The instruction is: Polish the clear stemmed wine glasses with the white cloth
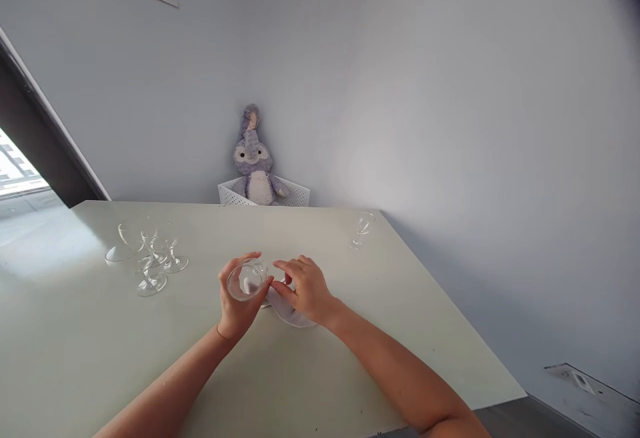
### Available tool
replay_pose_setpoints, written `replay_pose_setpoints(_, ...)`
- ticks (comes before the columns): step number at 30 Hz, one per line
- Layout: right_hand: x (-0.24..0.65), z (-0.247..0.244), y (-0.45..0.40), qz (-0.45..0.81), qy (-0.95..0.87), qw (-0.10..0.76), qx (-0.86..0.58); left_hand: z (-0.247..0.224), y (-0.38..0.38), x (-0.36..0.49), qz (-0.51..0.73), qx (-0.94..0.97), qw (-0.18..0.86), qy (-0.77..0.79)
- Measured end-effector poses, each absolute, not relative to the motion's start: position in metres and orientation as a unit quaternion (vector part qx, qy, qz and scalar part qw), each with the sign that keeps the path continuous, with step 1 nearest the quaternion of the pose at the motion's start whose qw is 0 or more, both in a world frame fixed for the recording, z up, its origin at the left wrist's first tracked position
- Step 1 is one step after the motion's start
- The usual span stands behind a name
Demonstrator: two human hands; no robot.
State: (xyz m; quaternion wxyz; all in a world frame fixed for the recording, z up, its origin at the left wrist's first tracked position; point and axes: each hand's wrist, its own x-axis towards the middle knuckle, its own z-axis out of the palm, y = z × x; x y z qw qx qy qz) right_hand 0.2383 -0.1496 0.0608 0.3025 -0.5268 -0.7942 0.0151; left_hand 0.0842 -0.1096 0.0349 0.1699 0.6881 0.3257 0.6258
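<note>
My left hand (235,308) is wrapped round a clear stemmed glass (244,283), its round rim tilted toward me. Close beside it on the right is my right hand (307,291), thumb and index finger near the glass's stem and base. A pale cloth (295,317) hangs or lies under my right hand, partly hidden by it; its upper edge reaches my fingers, which are closed near it. Whether those fingers pinch the cloth is hard to make out.
Several clear stemmed glasses (151,283) stand grouped on the left of the pale table (280,385). One small glass (363,228) is near the back right edge. Behind the table, a purple plush toy (259,185) sits in a white perforated basket (300,195).
</note>
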Motion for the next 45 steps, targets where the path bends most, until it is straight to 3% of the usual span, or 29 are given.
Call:
replay_pose_setpoints(4,0.234,0.054,-0.143,0.090,-0.828,0.279,-0.478,0.035,-0.113,0.086,0.604,0.684,0.192,0.360)
replay_pose_setpoints(9,0.231,0.038,-0.133,0.025,-0.750,0.303,-0.588,0.030,-0.116,0.086,0.589,0.716,0.198,0.317)
replay_pose_setpoints(13,0.226,0.033,-0.133,0.013,-0.772,0.308,-0.556,0.026,-0.116,0.087,0.586,0.745,0.194,0.255)
replay_pose_setpoints(17,0.223,0.035,-0.132,0.079,-0.763,0.355,-0.535,0.020,-0.114,0.091,0.577,0.750,0.193,0.259)
replay_pose_setpoints(22,0.253,0.042,-0.112,0.167,-0.645,0.453,-0.593,-0.002,-0.104,0.094,0.376,0.797,0.249,0.402)
replay_pose_setpoints(24,0.278,0.040,-0.103,0.176,-0.597,0.451,-0.639,-0.012,-0.100,0.093,0.286,0.825,0.260,0.412)
replay_pose_setpoints(27,0.318,0.028,-0.096,0.173,-0.534,0.425,-0.710,-0.019,-0.097,0.093,0.251,0.848,0.242,0.400)
replay_pose_setpoints(32,0.365,0.004,-0.094,0.175,-0.464,0.391,-0.776,-0.015,-0.098,0.093,0.268,0.832,0.268,0.405)
replay_pose_setpoints(37,0.382,-0.006,-0.081,0.172,-0.436,0.356,-0.809,-0.016,-0.085,0.087,0.376,0.758,0.255,0.468)
replay_pose_setpoints(45,0.396,-0.009,-0.068,0.145,-0.431,0.301,-0.838,-0.018,-0.051,0.062,0.585,0.441,0.318,0.601)
